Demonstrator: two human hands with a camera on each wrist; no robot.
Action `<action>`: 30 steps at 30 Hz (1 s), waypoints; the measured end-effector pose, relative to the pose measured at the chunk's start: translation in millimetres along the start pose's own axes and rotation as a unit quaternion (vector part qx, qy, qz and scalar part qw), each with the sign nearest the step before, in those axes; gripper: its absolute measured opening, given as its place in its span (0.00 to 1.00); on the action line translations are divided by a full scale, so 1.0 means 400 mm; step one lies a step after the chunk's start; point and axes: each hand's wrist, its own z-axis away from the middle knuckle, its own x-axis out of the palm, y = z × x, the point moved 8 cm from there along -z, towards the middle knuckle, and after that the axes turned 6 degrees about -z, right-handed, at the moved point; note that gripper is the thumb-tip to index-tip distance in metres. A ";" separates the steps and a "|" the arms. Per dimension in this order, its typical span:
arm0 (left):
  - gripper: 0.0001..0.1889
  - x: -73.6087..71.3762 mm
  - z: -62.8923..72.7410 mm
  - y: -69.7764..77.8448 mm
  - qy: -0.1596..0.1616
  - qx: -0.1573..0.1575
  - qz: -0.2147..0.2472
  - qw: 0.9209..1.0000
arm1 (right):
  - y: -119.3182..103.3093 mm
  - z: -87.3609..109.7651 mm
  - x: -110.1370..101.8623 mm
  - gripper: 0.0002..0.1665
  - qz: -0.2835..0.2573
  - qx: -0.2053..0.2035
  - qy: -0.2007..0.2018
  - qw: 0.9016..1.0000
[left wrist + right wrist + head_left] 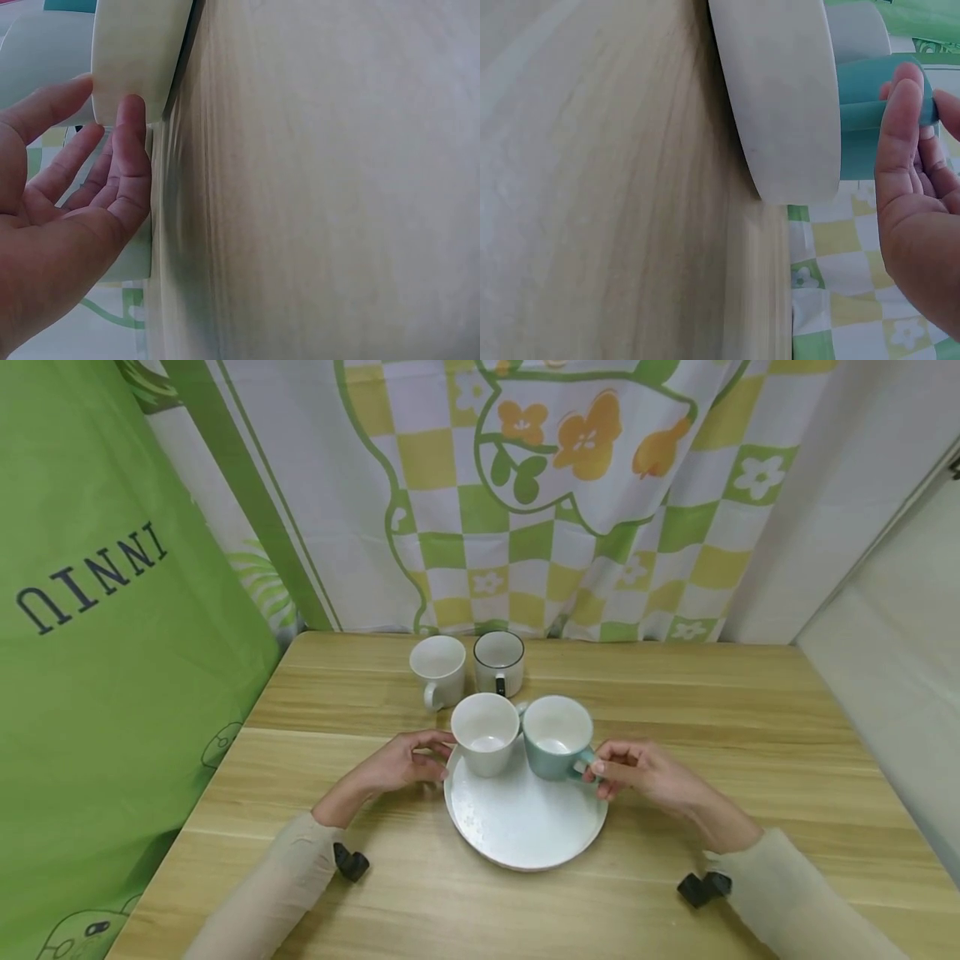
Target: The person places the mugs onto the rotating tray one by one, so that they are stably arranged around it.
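A round white tray [517, 827] bears a white mug [486, 739] and a teal mug [557, 743], both upright with white insides, side by side near its far edge. My right hand [648, 772] pinches the teal mug's handle [866, 116] between thumb and fingers. At the tray's left edge, my left hand [405, 762] has its fingers loosely bent, with fingertips [131, 109] at the tray's side wall [139, 60]. That hand is close to the white mug but does not grip it. The white mug's handle is mostly hidden between the two mugs.
Behind the tray stand another white mug [438, 668] and a white mug with a dark rim [499, 662]. All rest on a wooden table [720, 718]. A patterned curtain [487, 560] hangs along its far edge, and green fabric [97, 652] hangs at the left.
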 end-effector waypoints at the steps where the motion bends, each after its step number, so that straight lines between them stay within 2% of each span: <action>1: 0.30 0.000 0.000 0.001 0.000 0.000 -0.001 1.000 | 0.000 -0.001 -0.001 0.16 -0.001 -0.001 -0.003 1.000; 6: 0.30 -0.002 0.000 0.008 0.002 0.003 -0.006 1.000 | 0.001 -0.007 -0.005 0.16 -0.004 -0.001 -0.016 1.000; 11: 0.29 -0.002 0.001 0.015 0.000 0.009 -0.008 1.000 | 0.007 -0.011 -0.013 0.15 -0.008 0.010 -0.011 1.000; 16: 0.29 0.000 0.000 0.011 -0.002 -0.001 0.010 1.000 | 0.006 -0.014 -0.019 0.18 -0.013 0.013 0.005 1.000; 21: 0.30 0.000 0.001 0.011 -0.003 0.004 0.006 1.000 | 0.012 -0.015 -0.025 0.22 -0.024 0.025 0.021 0.999; 30: 0.29 0.004 0.002 0.005 -0.003 0.008 0.005 1.000 | 0.019 -0.016 -0.061 0.20 -0.006 0.014 0.051 0.999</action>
